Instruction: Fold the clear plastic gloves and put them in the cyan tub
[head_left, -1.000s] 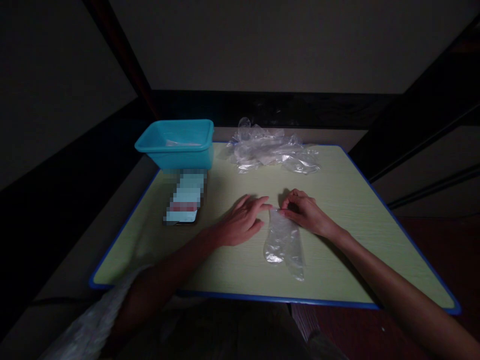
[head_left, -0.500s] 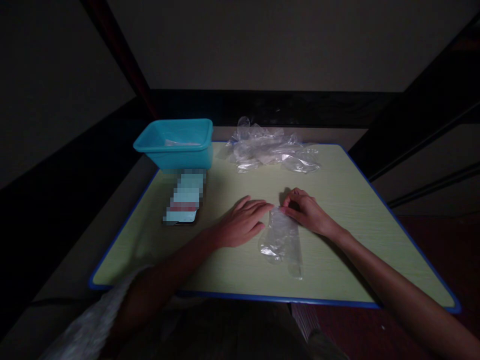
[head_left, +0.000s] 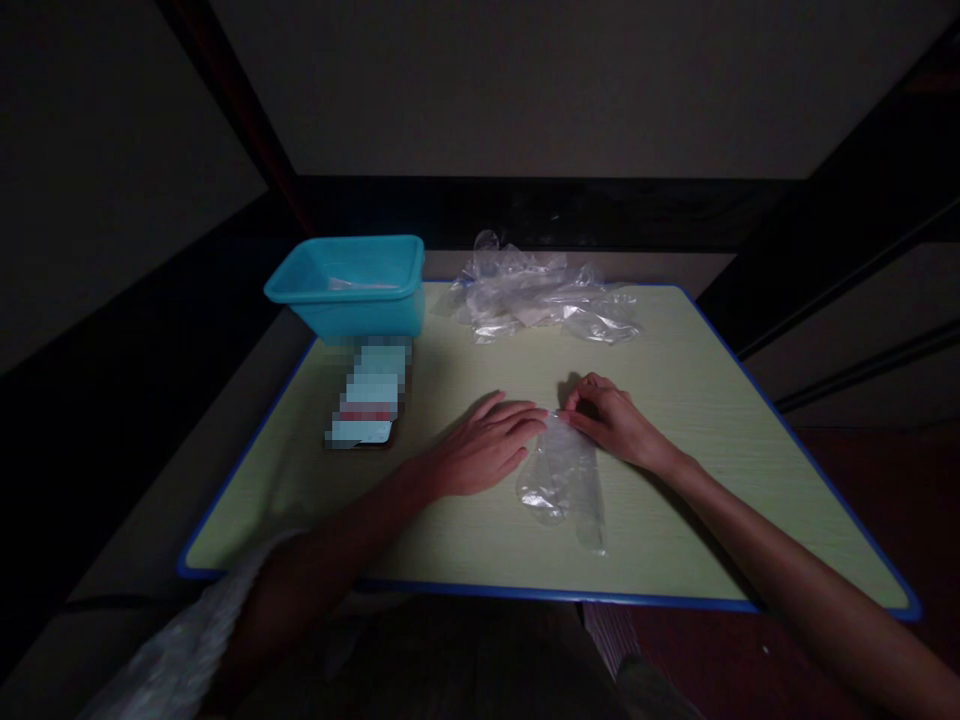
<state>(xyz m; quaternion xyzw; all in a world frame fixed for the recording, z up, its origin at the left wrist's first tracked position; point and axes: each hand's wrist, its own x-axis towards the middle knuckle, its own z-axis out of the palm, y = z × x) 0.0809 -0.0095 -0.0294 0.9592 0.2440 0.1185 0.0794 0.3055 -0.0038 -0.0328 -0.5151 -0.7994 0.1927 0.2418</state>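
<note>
A clear disposable plastic glove lies on the table in front of me, its finger end toward the near edge. My right hand pinches the glove's far edge between thumb and forefinger, the other fingers curled. On the glove's left side rests my left hand, palm down with fingers stretched out, the fingertips touching the far left corner. Behind both hands is a crumpled heap of similar clear plastic gloves.
At the back left of the table stands a blue plastic basket with something whitish inside. A phone with a lit, pixelated screen lies just in front of it. A blue rim edges the table.
The lower fingers of my left hand have shifted right and up, closer to the glove's far edge. My right hand keeps its pinch in the same spot.
</note>
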